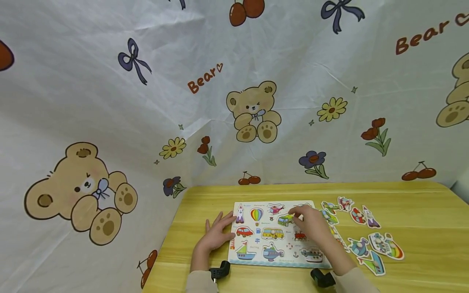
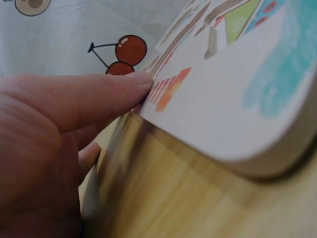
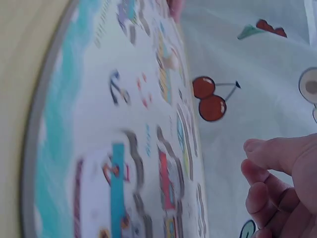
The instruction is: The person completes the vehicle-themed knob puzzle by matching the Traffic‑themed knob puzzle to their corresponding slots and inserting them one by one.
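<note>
A white puzzle board [image 1: 258,254] with pictured vehicles lies on the table. At its left edge, my left hand [image 1: 215,235] rests with fingers spread; in the left wrist view the thumb [image 2: 114,94] touches the board's side. Over the upper right part hovers my right hand [image 1: 311,226], its fingertips close beside the green vehicle picture [image 1: 284,220]. In the right wrist view the right hand's fingers [image 3: 257,196] are loosely bent near the thumb, with nothing visible between them. A yellow bus [image 1: 272,233] is on the board, and a red train [image 1: 300,235] is partly behind the right hand.
Several loose puzzle pieces lie right of the board, among them a rocket [image 1: 371,217], a helicopter [image 1: 345,203], a sailboat [image 1: 374,263] and a balloon [image 1: 395,248]. A bear-print cloth [image 1: 289,162] hangs behind the wooden table [image 1: 421,228].
</note>
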The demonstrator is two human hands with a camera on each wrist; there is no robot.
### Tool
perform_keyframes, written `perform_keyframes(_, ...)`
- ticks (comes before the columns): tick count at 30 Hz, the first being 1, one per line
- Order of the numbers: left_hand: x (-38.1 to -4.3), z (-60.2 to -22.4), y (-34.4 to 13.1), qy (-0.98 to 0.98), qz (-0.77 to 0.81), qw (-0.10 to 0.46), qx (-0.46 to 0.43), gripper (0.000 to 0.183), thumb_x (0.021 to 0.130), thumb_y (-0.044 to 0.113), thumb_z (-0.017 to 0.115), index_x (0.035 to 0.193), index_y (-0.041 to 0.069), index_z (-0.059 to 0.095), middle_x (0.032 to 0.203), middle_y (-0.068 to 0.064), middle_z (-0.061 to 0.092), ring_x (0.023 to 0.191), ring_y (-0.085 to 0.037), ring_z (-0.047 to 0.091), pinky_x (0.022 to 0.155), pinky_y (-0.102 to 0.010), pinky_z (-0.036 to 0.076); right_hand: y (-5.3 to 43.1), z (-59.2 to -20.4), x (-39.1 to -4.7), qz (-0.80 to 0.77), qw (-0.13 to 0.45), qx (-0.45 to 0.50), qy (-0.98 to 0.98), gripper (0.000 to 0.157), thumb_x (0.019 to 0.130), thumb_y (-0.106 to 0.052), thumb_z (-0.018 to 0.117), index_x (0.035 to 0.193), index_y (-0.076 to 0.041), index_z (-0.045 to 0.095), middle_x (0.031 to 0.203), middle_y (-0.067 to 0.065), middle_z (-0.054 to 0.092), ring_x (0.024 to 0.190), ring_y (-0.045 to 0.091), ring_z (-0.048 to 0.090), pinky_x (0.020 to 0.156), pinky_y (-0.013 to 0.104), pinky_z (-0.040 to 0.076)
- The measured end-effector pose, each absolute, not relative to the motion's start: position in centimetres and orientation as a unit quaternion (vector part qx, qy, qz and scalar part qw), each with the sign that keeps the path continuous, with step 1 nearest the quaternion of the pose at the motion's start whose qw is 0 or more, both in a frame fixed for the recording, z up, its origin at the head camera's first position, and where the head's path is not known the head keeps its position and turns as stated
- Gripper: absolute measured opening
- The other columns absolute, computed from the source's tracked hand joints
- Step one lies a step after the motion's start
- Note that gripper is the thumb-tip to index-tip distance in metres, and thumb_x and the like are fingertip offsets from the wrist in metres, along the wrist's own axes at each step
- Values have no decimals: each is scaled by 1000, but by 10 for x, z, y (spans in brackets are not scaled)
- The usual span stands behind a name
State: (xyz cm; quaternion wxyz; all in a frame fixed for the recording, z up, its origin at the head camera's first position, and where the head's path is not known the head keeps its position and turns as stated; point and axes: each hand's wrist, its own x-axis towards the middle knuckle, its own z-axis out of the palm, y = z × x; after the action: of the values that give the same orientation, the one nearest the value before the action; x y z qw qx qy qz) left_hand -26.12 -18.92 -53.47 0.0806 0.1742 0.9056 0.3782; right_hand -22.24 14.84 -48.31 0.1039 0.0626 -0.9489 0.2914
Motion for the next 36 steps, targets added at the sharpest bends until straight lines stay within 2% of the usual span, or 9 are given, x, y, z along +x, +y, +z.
perform_keyframes(10,-261,-538,-191,906,377,79,173,58,91,19,68,147,17,52,163,-3,35,156,-39,9,114,-72,-19,201,-484,-227,274,133,20,-952,19,91,-12,68,108,-9,76,96,14,69,64,17,54,49,28,40)
perform_keyframes(16,-262,-539,-191,906,378,77,174,58,91,19,68,147,16,53,163,-3,35,156,-39,10,113,-72,-18,226,-491,-228,280,116,-2,-953,23,92,-12,67,112,-5,74,97,16,69,64,18,53,46,30,37)
perform_keyframes(22,-264,-540,-191,907,376,73,176,57,91,19,68,146,17,53,163,-2,36,156,-39,11,113,-73,-18,235,-500,-229,272,94,-22,-957,23,91,-15,69,111,-5,75,102,21,68,71,23,61,50,30,41)
perform_keyframes(27,-264,-539,-190,907,376,73,174,57,90,19,68,146,17,54,163,-1,36,156,-39,11,113,-73,-17,236,-504,-230,267,83,-30,-960,23,91,-17,69,111,-6,75,97,18,69,66,19,58,48,30,40)
perform_keyframes(36,-264,-541,-191,907,376,71,175,57,91,19,69,146,17,54,163,-1,36,156,-39,11,113,-72,-18,240,-513,-231,271,51,-55,-960,26,92,-17,66,114,-7,74,107,21,73,67,19,60,48,31,41)
